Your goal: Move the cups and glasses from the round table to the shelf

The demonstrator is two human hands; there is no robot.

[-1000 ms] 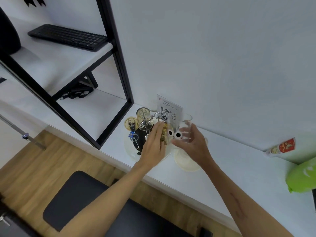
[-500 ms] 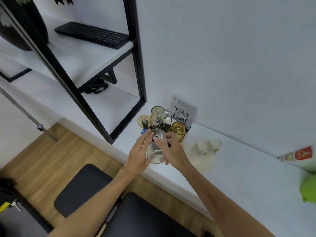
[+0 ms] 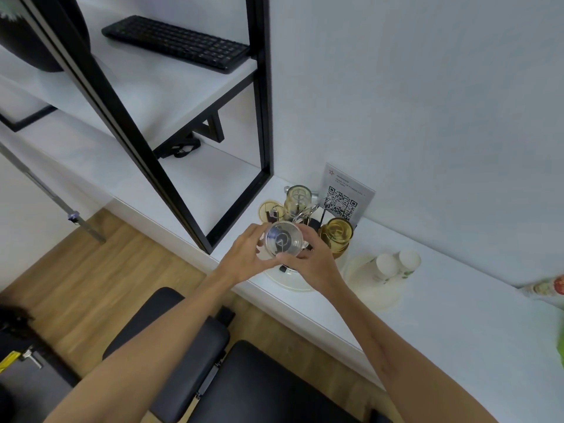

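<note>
Left hand [image 3: 244, 257] and right hand [image 3: 317, 264] each maintain a closed grip on the clear glass [image 3: 283, 243], held above the white table [image 3: 457, 331]

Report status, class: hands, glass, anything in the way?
Left hand and right hand both grip clear glass, lifted above white shelf top. Amber glass close beside right hand.

Card [image 3: 344, 195] — QR code shown, its text unreadable.
</note>
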